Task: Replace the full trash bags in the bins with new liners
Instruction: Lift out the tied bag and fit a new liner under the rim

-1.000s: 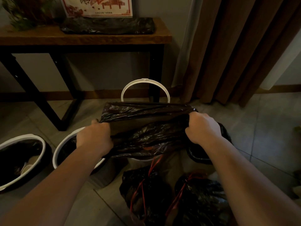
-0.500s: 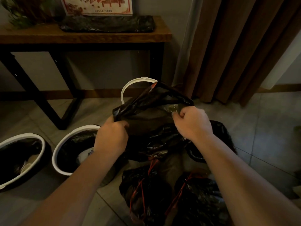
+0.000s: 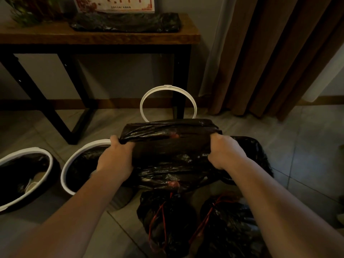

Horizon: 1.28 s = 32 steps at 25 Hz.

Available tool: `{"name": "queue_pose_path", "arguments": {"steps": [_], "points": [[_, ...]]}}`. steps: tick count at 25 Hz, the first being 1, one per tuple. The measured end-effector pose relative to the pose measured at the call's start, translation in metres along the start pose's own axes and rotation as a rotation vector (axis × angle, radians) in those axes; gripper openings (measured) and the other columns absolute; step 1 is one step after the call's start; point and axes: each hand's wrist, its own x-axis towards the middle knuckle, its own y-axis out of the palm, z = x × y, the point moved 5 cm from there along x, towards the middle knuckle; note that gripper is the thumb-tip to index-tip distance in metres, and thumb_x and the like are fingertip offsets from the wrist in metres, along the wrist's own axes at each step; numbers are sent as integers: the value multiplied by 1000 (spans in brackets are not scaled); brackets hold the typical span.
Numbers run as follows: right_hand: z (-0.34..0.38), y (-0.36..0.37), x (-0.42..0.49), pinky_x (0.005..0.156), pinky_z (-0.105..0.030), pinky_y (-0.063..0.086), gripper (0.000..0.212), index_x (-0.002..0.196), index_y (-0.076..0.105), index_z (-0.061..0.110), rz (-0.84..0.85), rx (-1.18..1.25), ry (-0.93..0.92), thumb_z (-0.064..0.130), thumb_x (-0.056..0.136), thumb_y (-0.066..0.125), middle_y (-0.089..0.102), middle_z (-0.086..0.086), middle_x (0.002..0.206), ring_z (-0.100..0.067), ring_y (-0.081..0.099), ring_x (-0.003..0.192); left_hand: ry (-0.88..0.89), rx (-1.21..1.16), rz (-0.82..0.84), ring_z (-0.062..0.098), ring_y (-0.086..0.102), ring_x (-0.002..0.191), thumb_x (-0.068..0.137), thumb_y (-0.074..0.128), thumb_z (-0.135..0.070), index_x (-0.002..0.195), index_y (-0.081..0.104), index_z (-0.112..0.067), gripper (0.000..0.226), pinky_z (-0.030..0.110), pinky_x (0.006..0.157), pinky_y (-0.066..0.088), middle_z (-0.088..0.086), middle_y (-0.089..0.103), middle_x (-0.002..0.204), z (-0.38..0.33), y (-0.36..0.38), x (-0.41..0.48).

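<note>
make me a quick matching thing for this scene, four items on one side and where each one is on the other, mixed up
Items:
1. black liner
2. white ring
3. tied bags
4. folded black bags

Places:
A. on the wooden table
B. gripped by the left hand and the right hand
C. on the floor, nearest the camera
D. standing up behind the liner

Pairs: 1-B, 2-D, 3-C, 4-A

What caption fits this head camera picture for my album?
Left hand and right hand grip a crinkly black plastic liner near two tied black trash bags and white-rimmed round bins.
</note>
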Motion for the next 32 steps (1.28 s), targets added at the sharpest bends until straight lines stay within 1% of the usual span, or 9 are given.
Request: {"name": "queue_pose_path", "arguments": {"steps": [2, 5, 10, 15, 19, 21, 25, 28, 32], "points": [[0, -6, 1, 70, -36, 60, 36, 128, 59, 27, -108, 25, -9, 17, 95, 69, 65, -5, 107, -21, 64, 84, 77, 83, 17, 30, 68, 99, 95, 71, -21, 138, 60, -38, 48, 41, 82, 62, 11, 36, 143, -5, 6, -1], [-4, -7, 3, 62, -35, 58, 7, 100, 62, 20, -126, -18, 48, 24, 98, 67, 62, -3, 88, -20, 62, 71, -5, 123, 32, 33, 68, 102, 96, 66, -21, 126, 69, -22, 30, 45, 83, 60, 10, 49, 135, 1, 8, 4], [-2, -4, 3, 59, -33, 53, 25, 80, 49, 25, -166, -23, 22, 25, 93, 71, 55, -2, 89, -19, 57, 69, -122, -18, -7, 37, 67, 96, 94, 66, -35, 123, 66, -24, 30, 44, 74, 54, 13, 51, 132, 9, 13, 2], [-2, -6, 9, 50, -28, 40, 29, 73, 50, 24, -236, 69, 16, 22, 89, 74, 54, 2, 81, -16, 55, 63, -103, -115, -32, 27, 63, 80, 91, 66, -34, 101, 61, -26, 15, 41, 71, 55, -1, 61, 88, 5, 10, 8], [-5, -11, 10, 46, -25, 33, 35, 71, 49, 26, -301, 107, 42, 41, 94, 70, 57, 2, 71, -15, 54, 57, -103, -352, -37, 27, 66, 85, 89, 69, -33, 101, 60, -24, 17, 40, 75, 57, 1, 67, 91, -6, 8, 13], [-10, -15, 10, 47, -25, 32, 35, 71, 49, 26, -378, 73, 61, 37, 94, 72, 55, 3, 69, -14, 51, 56, -114, -465, -115, 27, 67, 84, 92, 72, -34, 100, 69, -23, 14, 36, 72, 51, 2, 68, 87, -10, 5, 14], [-20, -16, 8, 64, -33, 47, 13, 99, 66, 16, -385, 143, 31, 18, 90, 76, 62, -4, 102, -18, 52, 76, -15, -330, -121, 34, 69, 90, 90, 68, -13, 101, 71, -15, 11, 41, 76, 56, 9, 71, 92, -17, 9, 17], [-22, -9, 8, 79, -35, 54, 34, 119, 65, 9, -269, 201, 18, 14, 88, 78, 52, -11, 136, -23, 55, 91, 16, -221, 6, 33, 67, 103, 91, 66, -17, 107, 70, -18, 16, 43, 87, 57, 12, 72, 113, -16, 17, 20], [3, -4, 13, 87, -28, 47, 65, 143, 50, 8, -200, 279, -117, 6, 85, 79, 37, -11, 152, -26, 58, 108, -4, -200, 102, 40, 55, 128, 88, 71, -22, 135, 57, -20, 49, 48, 113, 46, 21, 53, 146, -9, 28, 29]]}}
